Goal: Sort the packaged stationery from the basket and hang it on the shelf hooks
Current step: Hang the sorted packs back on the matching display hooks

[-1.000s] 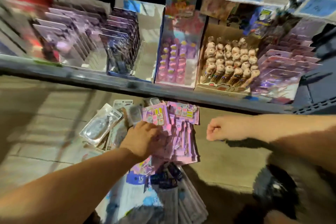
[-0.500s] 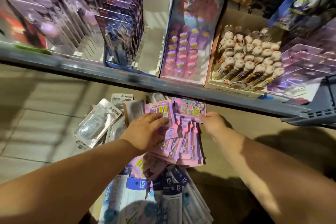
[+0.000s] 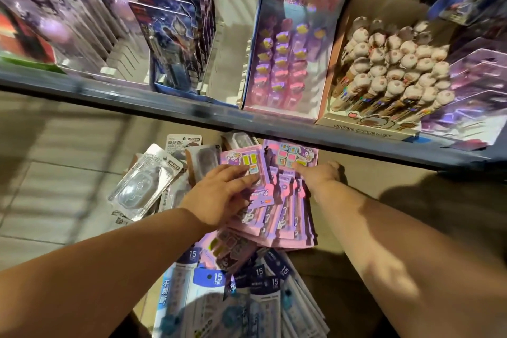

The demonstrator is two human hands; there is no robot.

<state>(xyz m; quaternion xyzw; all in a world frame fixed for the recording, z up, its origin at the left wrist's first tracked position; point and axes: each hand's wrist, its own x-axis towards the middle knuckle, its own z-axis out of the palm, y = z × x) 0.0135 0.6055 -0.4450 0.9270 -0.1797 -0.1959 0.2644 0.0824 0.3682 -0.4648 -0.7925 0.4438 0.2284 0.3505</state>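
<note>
Your left hand (image 3: 219,195) lies on the pink packs (image 3: 285,217) with its fingers (image 3: 238,173) nearly straight and spread, probably pinning the fanned stack so it does not slide while you sort. Your right hand (image 3: 319,177) reaches the sticker pack (image 3: 288,152) at the stack's far end, just below the shelf (image 3: 192,110) edge. I cannot tell whether its fingers pinch the pack. Ruler packs (image 3: 216,277) lie nearer you.
</note>
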